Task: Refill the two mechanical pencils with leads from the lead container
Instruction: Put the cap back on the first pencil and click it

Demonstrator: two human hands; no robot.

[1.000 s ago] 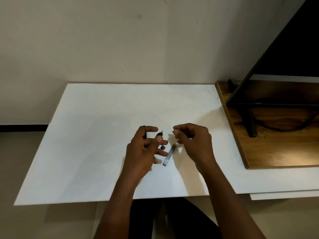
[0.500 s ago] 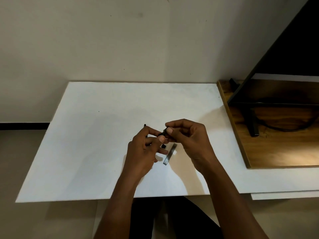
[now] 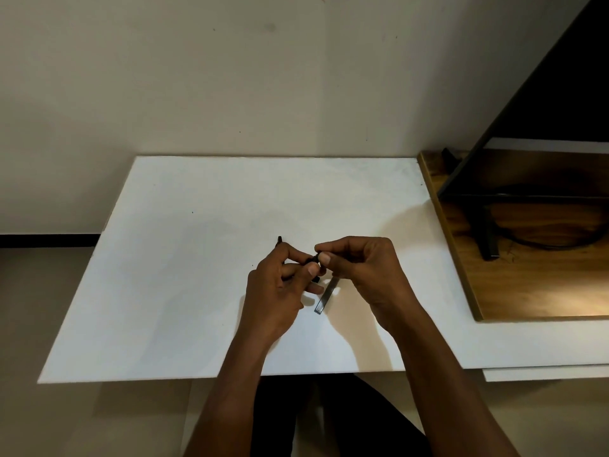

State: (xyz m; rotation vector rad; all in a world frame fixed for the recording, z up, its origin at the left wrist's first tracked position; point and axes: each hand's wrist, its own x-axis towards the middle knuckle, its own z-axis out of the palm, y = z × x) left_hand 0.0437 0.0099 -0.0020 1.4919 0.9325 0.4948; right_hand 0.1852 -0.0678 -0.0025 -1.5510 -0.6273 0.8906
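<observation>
Pinching one pencil (image 3: 298, 258), both hands (image 3: 329, 268) meet above the lead container (image 3: 324, 296), contents unclear.

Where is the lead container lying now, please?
In the head view, the lead container lies flat on the white table, near its front middle, just below the right hand and beside the left hand.

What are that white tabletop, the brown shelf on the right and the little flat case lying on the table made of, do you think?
The white tabletop looks like matte painted or laminated board: flat, thin-edged, no glare. The brown shelf seems wood or wood-look laminate, with visible grain and a soft sheen under the light. The flat case is probably hard plastic, dark and slightly glossy, though it is too small to be sure.
</observation>
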